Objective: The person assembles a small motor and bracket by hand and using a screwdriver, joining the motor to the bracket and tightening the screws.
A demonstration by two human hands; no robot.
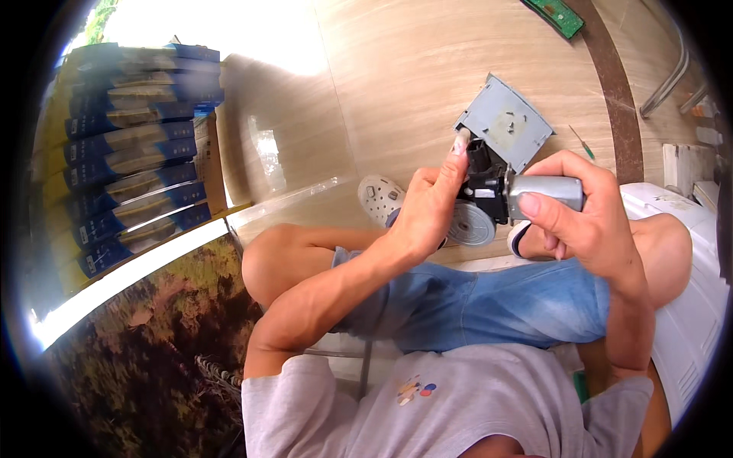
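Over my lap I hold a motor assembly between both hands. Its silver cylindrical motor (551,188) points right, and a black plastic housing (487,185) is at its left end. My right hand (599,221) is closed around the silver cylinder, thumb along its near side. My left hand (429,208) grips the black housing from the left with its thumb raised; its other fingers are mostly hidden. Just below the housing shows a grey round disc (469,224); I cannot tell whether it is joined on. Beyond my hands lies a grey metal plate (489,107) with several small screws on it.
A thin screwdriver with a green handle (587,149) lies on the tiled floor right of the plate. Farther off is a green circuit board (561,17). Stacked blue and yellow boxes (134,156) stand at the left. A white plastic casing (687,259) is close by my right knee.
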